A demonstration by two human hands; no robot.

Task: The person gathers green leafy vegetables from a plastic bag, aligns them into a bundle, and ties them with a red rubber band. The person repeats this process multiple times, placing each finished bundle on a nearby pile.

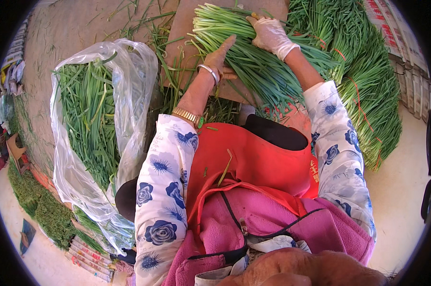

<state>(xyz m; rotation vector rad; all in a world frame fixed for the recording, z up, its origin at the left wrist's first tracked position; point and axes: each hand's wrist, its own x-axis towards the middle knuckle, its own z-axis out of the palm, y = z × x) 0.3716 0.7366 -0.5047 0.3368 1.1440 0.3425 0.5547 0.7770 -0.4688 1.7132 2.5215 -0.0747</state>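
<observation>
A loose bunch of garlic chives (262,75) lies across a brown board (181,26), pale stem ends at upper left and green leaves trailing to the lower right. My right hand (271,37), in a thin whitish glove, grasps the bunch from its far side; a yellow covering shows on one fingertip. Against the near side rests my left hand (219,59), fingers spread, one pointing up along the stems and others low by the board. A silver bangle (209,72) and a gold-coloured watch (188,116) are on that wrist. The leaves partly hide the right fingers.
Chive bundles tied with red string (365,96) are piled at the right, beside stacked printed slats (398,39). A clear plastic bag (136,75) of chive leaves (90,118) stands at the left. Loose trimmings (169,64) litter the board's edge. A red apron (251,157) covers my lap.
</observation>
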